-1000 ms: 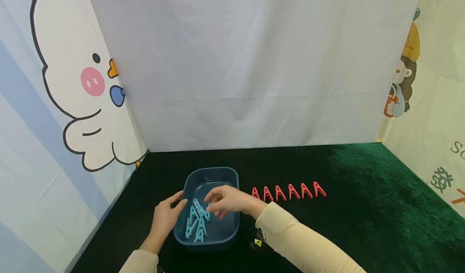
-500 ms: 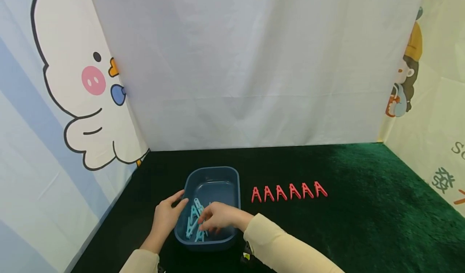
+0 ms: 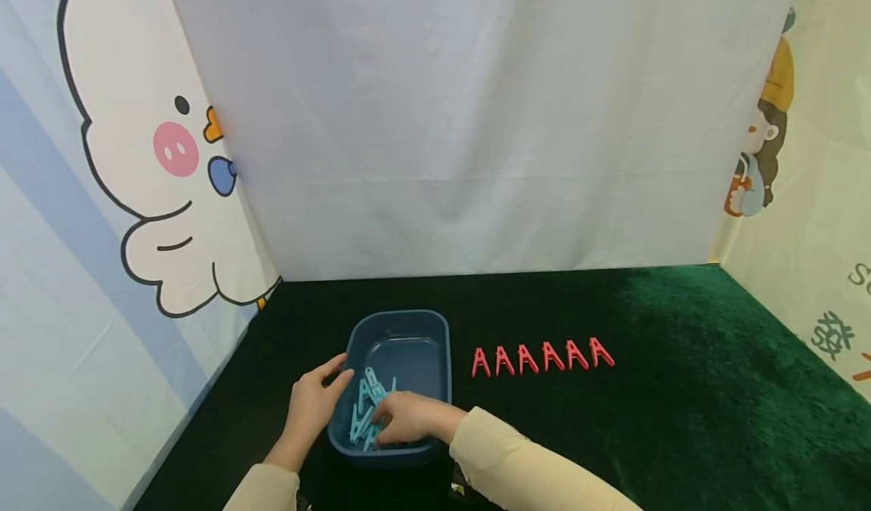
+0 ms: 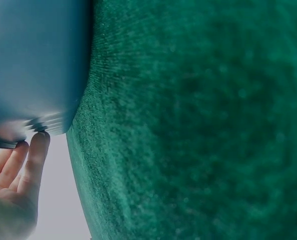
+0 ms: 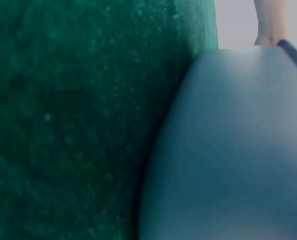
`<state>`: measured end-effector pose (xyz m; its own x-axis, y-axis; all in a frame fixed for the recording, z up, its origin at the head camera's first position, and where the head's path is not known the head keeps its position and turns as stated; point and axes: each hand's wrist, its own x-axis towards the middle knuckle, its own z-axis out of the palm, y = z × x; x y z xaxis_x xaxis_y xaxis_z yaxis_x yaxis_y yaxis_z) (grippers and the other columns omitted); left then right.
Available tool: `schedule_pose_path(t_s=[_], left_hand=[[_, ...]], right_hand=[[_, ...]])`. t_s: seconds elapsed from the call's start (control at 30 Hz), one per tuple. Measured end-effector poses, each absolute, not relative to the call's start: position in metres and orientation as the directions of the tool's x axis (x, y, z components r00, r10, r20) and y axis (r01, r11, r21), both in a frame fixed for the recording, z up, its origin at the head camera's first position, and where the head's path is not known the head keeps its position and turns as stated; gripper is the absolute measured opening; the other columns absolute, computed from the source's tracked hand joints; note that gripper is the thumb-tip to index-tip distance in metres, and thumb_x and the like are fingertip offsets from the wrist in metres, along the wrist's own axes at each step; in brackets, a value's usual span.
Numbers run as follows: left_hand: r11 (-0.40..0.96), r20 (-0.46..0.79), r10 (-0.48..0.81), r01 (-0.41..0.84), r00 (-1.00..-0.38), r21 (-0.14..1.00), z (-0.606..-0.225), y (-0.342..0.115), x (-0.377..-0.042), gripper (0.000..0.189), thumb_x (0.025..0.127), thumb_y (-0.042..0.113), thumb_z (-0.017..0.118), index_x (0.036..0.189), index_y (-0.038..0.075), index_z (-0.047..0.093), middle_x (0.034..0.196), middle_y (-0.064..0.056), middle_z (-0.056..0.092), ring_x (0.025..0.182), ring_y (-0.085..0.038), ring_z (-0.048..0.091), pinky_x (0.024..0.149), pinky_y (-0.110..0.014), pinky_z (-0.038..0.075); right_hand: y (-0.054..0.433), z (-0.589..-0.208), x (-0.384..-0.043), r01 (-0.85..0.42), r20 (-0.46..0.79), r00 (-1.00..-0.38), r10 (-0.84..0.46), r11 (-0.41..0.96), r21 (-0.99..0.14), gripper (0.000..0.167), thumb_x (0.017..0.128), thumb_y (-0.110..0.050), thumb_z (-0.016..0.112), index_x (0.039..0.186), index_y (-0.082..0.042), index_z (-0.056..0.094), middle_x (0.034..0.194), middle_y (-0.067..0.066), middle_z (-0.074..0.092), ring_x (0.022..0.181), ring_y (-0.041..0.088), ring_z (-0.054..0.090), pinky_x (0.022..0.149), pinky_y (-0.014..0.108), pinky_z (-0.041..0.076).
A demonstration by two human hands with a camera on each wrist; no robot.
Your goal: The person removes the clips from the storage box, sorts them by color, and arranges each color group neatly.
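Note:
A blue plastic bin (image 3: 408, 345) stands on the dark green cloth, with several light blue clothespins (image 3: 364, 413) heaped in its near left part. My left hand (image 3: 311, 409) holds the bin's left side, thumb at the rim and fingers against the outer wall. In the left wrist view, its fingertips (image 4: 38, 140) touch that wall. My right hand (image 3: 410, 418) reaches down into the bin, fingers bent among the clothespins. Its fingertips are partly hidden, and I cannot tell whether they pinch a clothespin. The right wrist view shows mostly the bin's outer wall (image 5: 228, 150).
Several red clothespins (image 3: 550, 356) lie in a row on the green cloth (image 3: 680, 405), to the right of the bin. A white curtain (image 3: 476, 133) closes off the back, with printed panels at both sides.
My right hand has moved down into the bin, from above the light blue clothespins to among them near the front. The left hand stays at the bin's left side.

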<state>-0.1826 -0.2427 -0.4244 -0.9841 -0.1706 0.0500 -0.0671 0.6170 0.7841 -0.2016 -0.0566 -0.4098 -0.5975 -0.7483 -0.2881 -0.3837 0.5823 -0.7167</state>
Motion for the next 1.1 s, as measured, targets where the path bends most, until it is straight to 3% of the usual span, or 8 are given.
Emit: schedule_pose_path(t_s=[0.13,0.27,0.4,0.6,0.67,0.8,0.97,1.1], left_hand=[[0.613,0.062,-0.170,-0.057,-0.984,0.788,-0.425,-0.243,-0.183,0.043,0.094,0.026,0.054,0.131,0.006,0.051,0.130,-0.019,0.049,0.075,-0.022,0.055,0.056,-0.029,0.041],[0.602,0.062,-0.171,-0.054,-0.983,0.796,-0.426,-0.243,-0.183,0.042,0.093,0.025,0.054,0.131,0.007,0.051,0.121,-0.018,0.055,0.048,-0.014,0.039,0.046,-0.027,0.035],[0.601,0.064,-0.176,-0.056,-0.982,0.797,-0.427,-0.243,-0.184,0.042,0.093,0.026,0.054,0.131,0.007,0.051,0.106,-0.016,0.059,0.043,-0.011,0.033,0.044,-0.025,0.034],[0.606,0.057,-0.178,-0.063,-0.982,0.793,-0.427,-0.241,-0.185,0.042,0.093,0.025,0.055,0.131,0.007,0.051,0.088,-0.014,0.058,0.042,-0.010,0.033,0.042,-0.023,0.032],[0.609,0.056,-0.183,-0.068,-0.982,0.791,-0.426,-0.241,-0.186,0.042,0.093,0.025,0.055,0.131,0.008,0.052,0.096,-0.016,0.060,0.044,-0.012,0.036,0.043,-0.024,0.033],[0.630,0.063,-0.177,-0.064,-0.982,0.774,-0.425,-0.241,-0.186,0.043,0.093,0.027,0.055,0.131,0.008,0.051,0.123,-0.022,0.054,0.076,-0.024,0.059,0.057,-0.029,0.043],[0.652,0.070,-0.167,-0.056,-0.983,0.756,-0.426,-0.242,-0.185,0.043,0.094,0.028,0.054,0.132,0.008,0.051,0.131,-0.022,0.047,0.111,-0.034,0.051,0.077,-0.040,0.046],[0.654,0.081,-0.169,-0.050,-0.982,0.755,-0.427,-0.242,-0.185,0.043,0.093,0.026,0.055,0.131,0.007,0.051,0.129,-0.023,0.049,0.095,-0.029,0.057,0.067,-0.036,0.046]], right_hand=[[-0.061,-0.413,-0.199,-0.461,-0.257,-0.581,-0.772,0.572,-0.678,0.028,0.087,-0.018,0.064,0.113,-0.009,0.062,0.091,-0.005,0.062,0.077,0.004,0.056,0.069,0.022,0.046],[-0.064,-0.416,-0.197,-0.436,-0.246,-0.555,-0.794,0.530,-0.727,0.021,0.088,-0.012,0.062,0.108,-0.010,0.065,0.095,-0.003,0.063,0.080,0.005,0.058,0.070,0.023,0.047],[-0.065,-0.416,-0.198,-0.400,-0.255,-0.535,-0.805,0.508,-0.763,0.016,0.088,-0.008,0.060,0.104,-0.009,0.063,0.097,-0.003,0.061,0.083,0.007,0.058,0.071,0.024,0.048],[-0.061,-0.413,-0.201,-0.242,-0.314,-0.516,-0.797,0.487,-0.839,0.021,0.089,-0.008,0.058,0.109,-0.007,0.061,0.090,-0.002,0.063,0.071,0.010,0.056,0.064,0.026,0.047],[-0.058,-0.411,-0.203,-0.174,-0.324,-0.500,-0.803,0.459,-0.871,0.022,0.089,-0.009,0.058,0.110,-0.006,0.061,0.086,-0.001,0.064,0.068,0.012,0.056,0.062,0.027,0.047],[-0.053,-0.406,-0.205,-0.056,-0.316,-0.469,-0.825,0.385,-0.921,0.022,0.089,-0.011,0.058,0.111,-0.005,0.061,0.084,0.003,0.065,0.073,0.016,0.059,0.064,0.030,0.050],[-0.046,-0.400,-0.206,0.051,-0.289,-0.433,-0.854,0.297,-0.954,0.026,0.091,-0.010,0.056,0.115,-0.002,0.059,0.088,0.007,0.061,0.077,0.019,0.060,0.070,0.033,0.051],[-0.041,-0.396,-0.206,0.119,-0.260,-0.415,-0.872,0.231,-0.966,0.027,0.091,-0.009,0.055,0.117,0.000,0.056,0.093,0.007,0.060,0.076,0.018,0.059,0.072,0.034,0.052]])
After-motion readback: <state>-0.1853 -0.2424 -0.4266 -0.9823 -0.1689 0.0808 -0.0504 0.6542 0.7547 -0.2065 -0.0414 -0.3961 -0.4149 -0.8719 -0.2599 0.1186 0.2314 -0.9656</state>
